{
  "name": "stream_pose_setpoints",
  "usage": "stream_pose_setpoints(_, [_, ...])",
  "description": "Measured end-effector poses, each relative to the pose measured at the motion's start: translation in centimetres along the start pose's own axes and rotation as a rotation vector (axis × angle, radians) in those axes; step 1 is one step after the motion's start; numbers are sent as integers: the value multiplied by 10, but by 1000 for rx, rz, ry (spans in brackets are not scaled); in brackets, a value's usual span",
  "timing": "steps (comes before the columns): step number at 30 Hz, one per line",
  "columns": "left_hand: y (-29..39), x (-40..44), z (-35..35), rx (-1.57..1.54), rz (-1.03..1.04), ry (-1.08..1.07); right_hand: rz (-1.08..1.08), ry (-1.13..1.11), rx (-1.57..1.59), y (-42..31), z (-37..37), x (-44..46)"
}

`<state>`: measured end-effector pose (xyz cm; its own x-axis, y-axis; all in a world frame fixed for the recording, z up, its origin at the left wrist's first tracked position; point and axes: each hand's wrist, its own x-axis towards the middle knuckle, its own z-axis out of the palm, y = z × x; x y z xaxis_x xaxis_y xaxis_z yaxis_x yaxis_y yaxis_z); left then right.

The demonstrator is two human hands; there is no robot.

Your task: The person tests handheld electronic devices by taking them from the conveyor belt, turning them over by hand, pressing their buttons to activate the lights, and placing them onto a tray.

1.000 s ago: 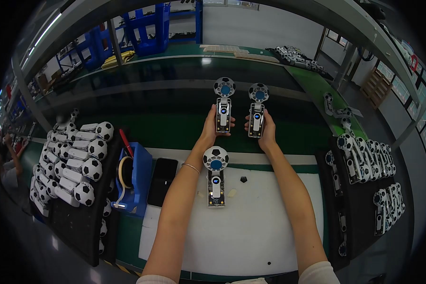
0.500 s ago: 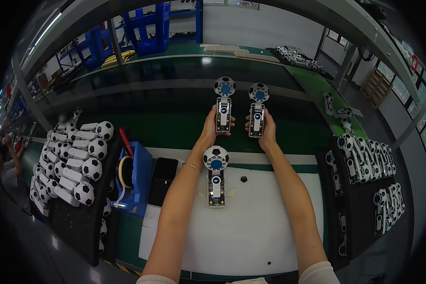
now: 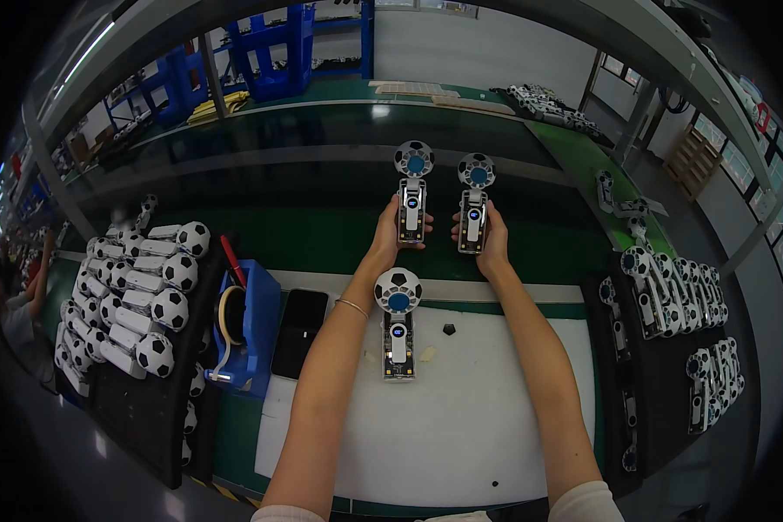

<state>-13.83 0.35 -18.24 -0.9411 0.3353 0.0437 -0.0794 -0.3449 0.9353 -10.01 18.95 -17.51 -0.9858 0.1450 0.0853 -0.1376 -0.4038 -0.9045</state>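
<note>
My left hand [image 3: 386, 233] is closed around the body of a soccer-ball-headed handheld device [image 3: 411, 213], held upright above the dark green belt. It has a round black-and-white head with a blue disc and a small lit display. In my right hand [image 3: 493, 239] is a matching soccer-ball-headed device [image 3: 473, 222], also upright, level with the first and apart from it. A third such device [image 3: 398, 344] lies on the white mat [image 3: 461, 418] between my forearms, its display lit too.
Stacked soccer-ball devices fill a black stand [image 3: 143, 418] at left and another black stand [image 3: 661, 383] at right. A blue tape dispenser [image 3: 257, 335] with a red-handled tool and a black box [image 3: 300, 322] sit left of the mat. Several more devices lie on the green surface at right.
Both hands stay almost still, still gripping the two devices. Another person's arm at the far left edge has shifted slightly.
</note>
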Motion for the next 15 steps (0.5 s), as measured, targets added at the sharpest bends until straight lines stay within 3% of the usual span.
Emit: stream_pose_setpoints(15, [0, 0, -1, 3, 3, -11, -5, -8, -6, 1, -1, 1])
